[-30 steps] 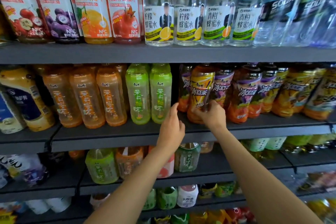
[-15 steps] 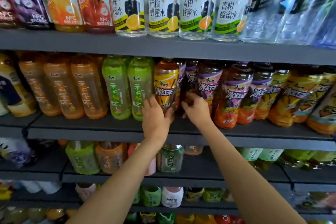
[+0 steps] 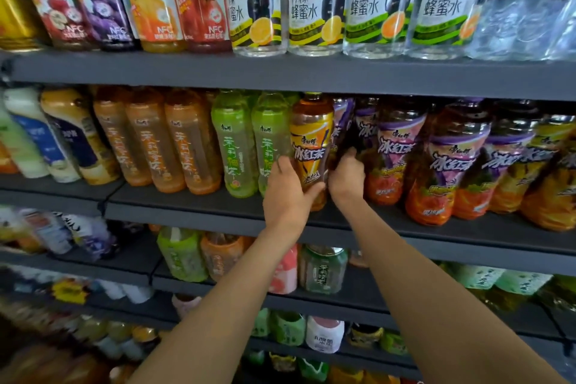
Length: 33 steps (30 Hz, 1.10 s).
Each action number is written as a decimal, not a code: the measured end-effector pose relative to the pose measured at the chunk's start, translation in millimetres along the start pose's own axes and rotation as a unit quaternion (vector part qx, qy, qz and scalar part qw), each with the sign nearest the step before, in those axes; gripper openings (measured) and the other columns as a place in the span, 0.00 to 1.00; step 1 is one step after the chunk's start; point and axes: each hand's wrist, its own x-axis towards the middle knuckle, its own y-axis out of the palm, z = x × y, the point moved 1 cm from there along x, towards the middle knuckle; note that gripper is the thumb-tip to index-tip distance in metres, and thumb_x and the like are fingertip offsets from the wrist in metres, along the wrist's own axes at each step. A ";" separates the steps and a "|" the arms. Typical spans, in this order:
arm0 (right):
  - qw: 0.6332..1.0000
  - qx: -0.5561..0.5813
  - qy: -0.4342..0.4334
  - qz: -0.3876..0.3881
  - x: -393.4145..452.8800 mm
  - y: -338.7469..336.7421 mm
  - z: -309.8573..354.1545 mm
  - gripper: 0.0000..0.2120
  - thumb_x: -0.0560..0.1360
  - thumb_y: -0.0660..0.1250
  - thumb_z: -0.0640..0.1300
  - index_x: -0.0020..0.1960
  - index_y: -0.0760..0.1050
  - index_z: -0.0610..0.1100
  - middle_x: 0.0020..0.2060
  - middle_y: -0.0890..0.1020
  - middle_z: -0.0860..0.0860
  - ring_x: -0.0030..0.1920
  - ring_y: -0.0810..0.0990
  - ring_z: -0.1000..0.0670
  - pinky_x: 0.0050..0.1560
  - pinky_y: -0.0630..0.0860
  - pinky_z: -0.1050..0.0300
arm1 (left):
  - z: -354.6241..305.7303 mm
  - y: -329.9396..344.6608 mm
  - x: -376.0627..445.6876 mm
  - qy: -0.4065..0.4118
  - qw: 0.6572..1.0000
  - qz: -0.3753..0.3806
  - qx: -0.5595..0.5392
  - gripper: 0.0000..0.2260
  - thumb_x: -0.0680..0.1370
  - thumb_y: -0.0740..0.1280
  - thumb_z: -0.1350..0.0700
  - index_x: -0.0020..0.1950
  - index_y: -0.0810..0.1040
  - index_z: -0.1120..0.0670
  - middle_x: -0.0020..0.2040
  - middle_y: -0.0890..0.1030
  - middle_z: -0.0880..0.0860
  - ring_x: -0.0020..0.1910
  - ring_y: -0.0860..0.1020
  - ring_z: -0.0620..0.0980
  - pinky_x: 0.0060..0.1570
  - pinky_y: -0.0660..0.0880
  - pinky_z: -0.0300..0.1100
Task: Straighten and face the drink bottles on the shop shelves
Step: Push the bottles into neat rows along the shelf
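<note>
two hands work on one item: the yellow-labelled brown iced tea plastic bottle (image 3: 310, 146) on the dark grey middle shelf (image 3: 343, 221), standing between the pale green tea bottles (image 3: 249, 143) on its left and the purple-labelled iced tea bottles (image 3: 396, 150) on its right. label faces out, bottle looks about upright, maybe slightly forward of its neighbours.

risks, as judgement: bottle sits near the shelf front edge, so a hard twist or pull could tip it off; the row is packed tight, so shoving it sideways could knock the green bottle next to it or skew the purple ones behind the right hand; a rushed turn could leave the label off-centre.

left hand (image 3: 288, 193) grips the yellow bottle low down, fingers (image 3: 282, 165) curled narrow round its left side, thumb under the front. right hand (image 3: 346, 178) is just right of the yellow bottle, fingers curled and reaching behind into the gap beside it, touching a dark bottle there; cannot tell whether it truly grips it.
</note>
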 end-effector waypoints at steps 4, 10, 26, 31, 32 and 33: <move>1.000 -0.014 -0.001 0.009 -3.0 -2.6 0.0 0.15 0.78 0.61 0.36 0.63 0.65 0.34 0.57 0.77 0.36 0.58 0.76 0.36 0.54 0.72 0.48 | 2.7 0.6 0.2 0.010 1.000 -0.001 -0.005 0.30 0.72 0.72 0.48 0.66 0.63 0.60 0.63 0.70 0.57 0.63 0.69 0.55 0.55 0.71 0.49; 0.999 -0.023 0.014 0.020 -0.7 -6.9 7.8 0.14 0.78 0.56 0.32 0.63 0.67 0.34 0.58 0.76 0.36 0.59 0.75 0.37 0.56 0.72 0.48 | 5.2 -0.8 -0.1 0.020 1.000 0.005 -0.019 0.29 0.72 0.72 0.48 0.65 0.63 0.59 0.62 0.71 0.56 0.63 0.70 0.55 0.55 0.71 0.47; 0.984 -0.044 -0.062 -0.163 -70.6 -85.4 -43.6 0.15 0.76 0.63 0.35 0.62 0.69 0.35 0.53 0.77 0.41 0.52 0.77 0.42 0.46 0.69 0.57 | -27.6 21.7 4.2 0.025 0.999 0.012 0.040 0.27 0.75 0.69 0.49 0.67 0.62 0.60 0.64 0.69 0.57 0.61 0.72 0.58 0.52 0.72 0.48; 0.994 -0.068 -0.002 -0.081 -53.3 -77.8 -37.0 0.25 0.76 0.66 0.44 0.66 0.61 0.33 0.53 0.78 0.37 0.50 0.80 0.37 0.48 0.78 0.46 | -26.5 27.6 10.3 0.028 0.999 0.013 0.040 0.28 0.75 0.69 0.50 0.68 0.62 0.61 0.64 0.69 0.58 0.62 0.71 0.58 0.53 0.71 0.48; 0.996 -0.038 0.024 -0.073 -48.7 -74.9 -34.0 0.26 0.76 0.67 0.46 0.66 0.61 0.33 0.53 0.78 0.36 0.49 0.80 0.36 0.47 0.79 0.43 | -25.9 28.0 11.1 0.027 0.999 0.012 0.038 0.28 0.75 0.69 0.50 0.68 0.62 0.61 0.64 0.69 0.58 0.63 0.70 0.58 0.54 0.70 0.47; 0.996 -0.012 0.048 -0.069 -44.4 -72.2 -31.6 0.26 0.75 0.68 0.46 0.65 0.62 0.34 0.53 0.77 0.36 0.49 0.80 0.36 0.46 0.79 0.41 | -25.4 28.4 11.7 0.027 0.999 0.010 0.038 0.28 0.75 0.69 0.50 0.68 0.62 0.61 0.64 0.69 0.58 0.63 0.70 0.57 0.54 0.70 0.47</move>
